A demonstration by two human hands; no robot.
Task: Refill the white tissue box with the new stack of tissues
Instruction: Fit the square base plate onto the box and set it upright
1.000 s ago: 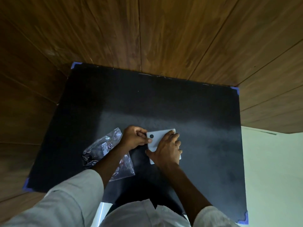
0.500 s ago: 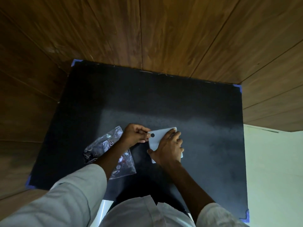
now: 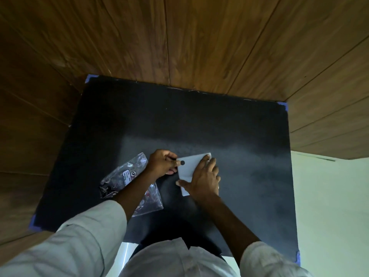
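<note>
A white tissue box (image 3: 189, 165) lies flat on the black mat (image 3: 199, 120), a small dark round spot near its left end. My right hand (image 3: 203, 179) lies spread flat over the box's right and near part, pressing on it. My left hand (image 3: 162, 162) is curled at the box's left end, fingertips pinched at the edge beside the dark spot. A crinkled clear plastic wrapper (image 3: 127, 176) with a white label lies left of the box, partly under my left forearm. Whether tissues are inside the wrapper or the box cannot be told.
The black mat is taped with blue tape (image 3: 34, 224) at its corners onto a wooden surface. Wood-panelled walls (image 3: 179, 37) rise behind and on both sides. A pale floor (image 3: 329, 206) shows to the right. My light sleeves fill the bottom.
Both hands stay on the white box in nearly the same place. The left fingers have shifted slightly at the box's left end; the view has moved a little.
</note>
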